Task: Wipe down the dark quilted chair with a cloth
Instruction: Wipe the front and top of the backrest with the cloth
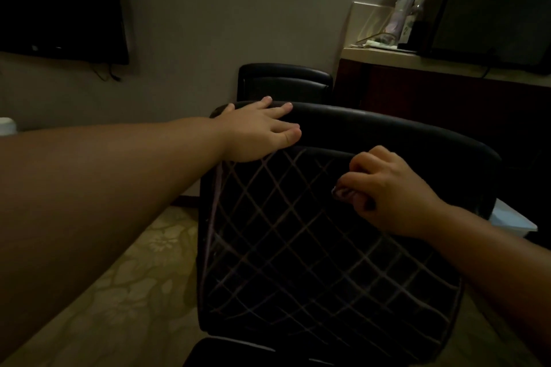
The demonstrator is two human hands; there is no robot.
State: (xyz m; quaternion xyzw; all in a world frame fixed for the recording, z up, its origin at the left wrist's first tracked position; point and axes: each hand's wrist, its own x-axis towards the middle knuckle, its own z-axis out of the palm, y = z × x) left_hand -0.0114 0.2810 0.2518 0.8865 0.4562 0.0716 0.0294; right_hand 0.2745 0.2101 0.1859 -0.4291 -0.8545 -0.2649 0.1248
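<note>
Both of my hands are on the dark quilted chair [313, 247], which fills the middle and lower part of the head view, its back panel crossed by pale diamond stitching. My left hand [256, 134] lies at about eleven o'clock on the chair back, flat on the smooth padded top edge with the fingers relaxed and spread, holding nothing. My right hand [387, 191] is at about two o'clock on the quilted panel, just below the top roll, fingers curled tightly round a small bunched cloth [343, 194]; only a pale bit of it shows under the knuckles, pressed against the stitching.

Beyond the chair, at twelve o'clock, stands a second dark chair [284, 82] against the wall. At one to two o'clock a counter [417, 61] carries a spray bottle [401, 9] and a darker bottle just beside it; the light is too dim to tell more. At ten o'clock a black screen [59, 3] hangs on the wall. Patterned flooring [134, 277] shows at seven o'clock under my left forearm.
</note>
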